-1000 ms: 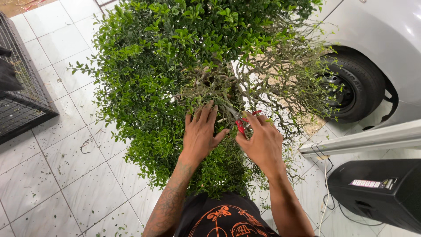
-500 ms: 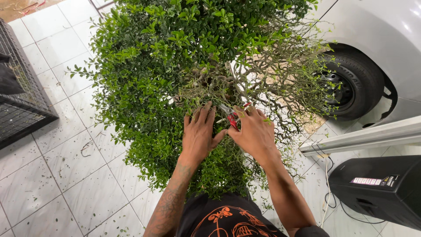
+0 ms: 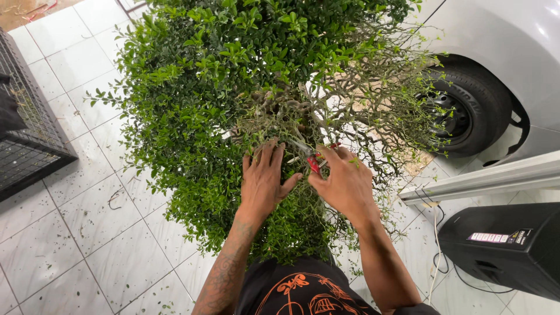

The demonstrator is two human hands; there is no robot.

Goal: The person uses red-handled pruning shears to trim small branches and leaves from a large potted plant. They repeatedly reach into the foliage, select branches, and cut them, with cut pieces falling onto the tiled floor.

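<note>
The left hand (image 3: 263, 182) lies flat, fingers spread, pressing into the bushy shrub (image 3: 233, 99) near its trunk. The right hand (image 3: 345, 184) is curled around red-handled pruning shears (image 3: 315, 161) just beside it. White tiled floor (image 3: 76, 233) lies open to the left; a car wheel (image 3: 466, 111) and black speaker (image 3: 507, 248) crowd the right.

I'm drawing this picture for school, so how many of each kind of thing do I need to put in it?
Hands: 2, the left hand and the right hand
Red-handled pruning shears: 1
Leafy green bush: 1
Car wheel: 1
Black speaker box: 1
Black wire cage: 1
Total: 7
</note>
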